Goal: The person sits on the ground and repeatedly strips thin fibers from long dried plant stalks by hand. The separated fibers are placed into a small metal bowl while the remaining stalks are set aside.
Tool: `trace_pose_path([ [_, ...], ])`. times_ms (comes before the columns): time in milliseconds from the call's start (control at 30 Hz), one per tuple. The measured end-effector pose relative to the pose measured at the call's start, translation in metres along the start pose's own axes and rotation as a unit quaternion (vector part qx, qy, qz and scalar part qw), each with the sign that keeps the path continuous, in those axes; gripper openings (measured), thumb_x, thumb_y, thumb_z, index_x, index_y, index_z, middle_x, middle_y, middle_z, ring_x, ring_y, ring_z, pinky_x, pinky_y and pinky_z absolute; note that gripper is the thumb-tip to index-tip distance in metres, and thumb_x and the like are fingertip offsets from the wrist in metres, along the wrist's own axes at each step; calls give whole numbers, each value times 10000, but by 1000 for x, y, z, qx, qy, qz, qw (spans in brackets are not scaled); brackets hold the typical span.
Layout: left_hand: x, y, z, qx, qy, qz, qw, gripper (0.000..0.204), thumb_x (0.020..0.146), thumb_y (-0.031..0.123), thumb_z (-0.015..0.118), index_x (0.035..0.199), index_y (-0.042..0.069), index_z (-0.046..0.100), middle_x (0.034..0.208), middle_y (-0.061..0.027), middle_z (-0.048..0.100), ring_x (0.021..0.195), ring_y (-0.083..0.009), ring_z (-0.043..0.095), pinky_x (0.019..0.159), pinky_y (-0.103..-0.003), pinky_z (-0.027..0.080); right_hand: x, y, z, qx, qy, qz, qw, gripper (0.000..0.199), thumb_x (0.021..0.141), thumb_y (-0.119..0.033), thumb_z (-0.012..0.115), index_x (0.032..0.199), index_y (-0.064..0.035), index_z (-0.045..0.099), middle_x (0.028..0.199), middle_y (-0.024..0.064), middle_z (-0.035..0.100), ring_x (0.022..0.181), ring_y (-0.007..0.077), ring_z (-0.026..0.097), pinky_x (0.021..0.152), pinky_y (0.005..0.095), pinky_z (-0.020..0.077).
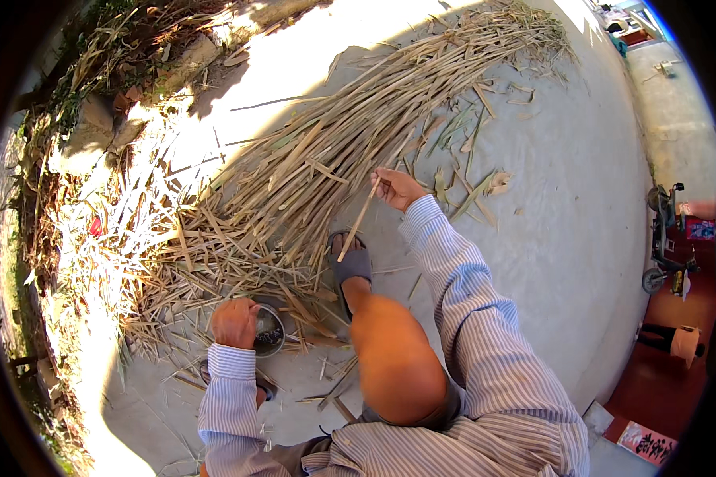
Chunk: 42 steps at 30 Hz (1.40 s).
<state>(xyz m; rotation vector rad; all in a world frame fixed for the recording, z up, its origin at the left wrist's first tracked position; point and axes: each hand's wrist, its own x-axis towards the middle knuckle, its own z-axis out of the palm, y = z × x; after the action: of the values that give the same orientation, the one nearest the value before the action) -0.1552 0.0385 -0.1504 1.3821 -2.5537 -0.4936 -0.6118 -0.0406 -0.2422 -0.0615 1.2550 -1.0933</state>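
Observation:
My right hand (pixel 396 188) is closed in a pinch around the upper end of a thin dry stalk (pixel 358 220). The stalk slants down toward my sandalled foot (pixel 351 266). Lower left, my left hand (pixel 235 322) is closed at the left edge of a round metal cup (pixel 270 331), seemingly gripping it; the fingertips are hidden. The cup's inside looks dark, and what it holds is unclear. Beyond both hands lies a long heap of dry stalks (pixel 326 151), running from near my feet to the far right.
Loose stalks and husks (pixel 215 246) litter the ground at the left, beside a rough bank of stones and plants (pixel 95 131). Fallen leaves (pixel 473 191) lie right of the heap on grey concrete (pixel 565 238). At the far right are a parked two-wheeler (pixel 659 238) and another person (pixel 684 342).

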Motion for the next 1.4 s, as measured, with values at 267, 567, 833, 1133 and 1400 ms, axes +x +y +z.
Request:
trace_pose_path([
  [267,25,91,-202,57,146,1,988,239,796,253,697,896,45,637,746,-86,621,702,-260,580,658,-396,440,-115,47,139,-52,-196,-19,979,159,932,-231,624,957,-75,611,955,55,680,823,111,639,735,256,530],
  [567,-21,72,-222,231,116,-12,966,92,815,155,600,830,64,594,729,-112,583,755,-292,564,679,-413,412,-232,38,284,-84,-323,-62,941,192,923,-192,630,1017,-26,615,919,62,661,801,120,635,687,250,510],
  [833,-148,-35,-305,276,232,-183,915,117,817,195,627,826,85,591,804,-62,647,805,-277,574,721,-419,404,-249,-13,300,-1,-244,-137,960,272,912,-167,641,1109,10,582,973,85,659,837,139,641,710,241,556],
  [1133,-142,-7,-298,254,332,-116,901,217,761,252,721,913,110,662,808,2,678,787,-196,601,723,-348,419,-296,47,386,-133,-274,-220,927,365,940,-289,573,1067,52,562,928,117,669,829,154,659,712,251,523],
  [1400,-122,-2,-268,-203,440,-137,864,146,774,70,766,875,7,682,763,-58,647,671,-122,619,599,-251,488,-254,47,375,-159,-253,-157,941,321,933,-254,604,1004,59,589,872,116,668,730,129,644,617,232,531],
])
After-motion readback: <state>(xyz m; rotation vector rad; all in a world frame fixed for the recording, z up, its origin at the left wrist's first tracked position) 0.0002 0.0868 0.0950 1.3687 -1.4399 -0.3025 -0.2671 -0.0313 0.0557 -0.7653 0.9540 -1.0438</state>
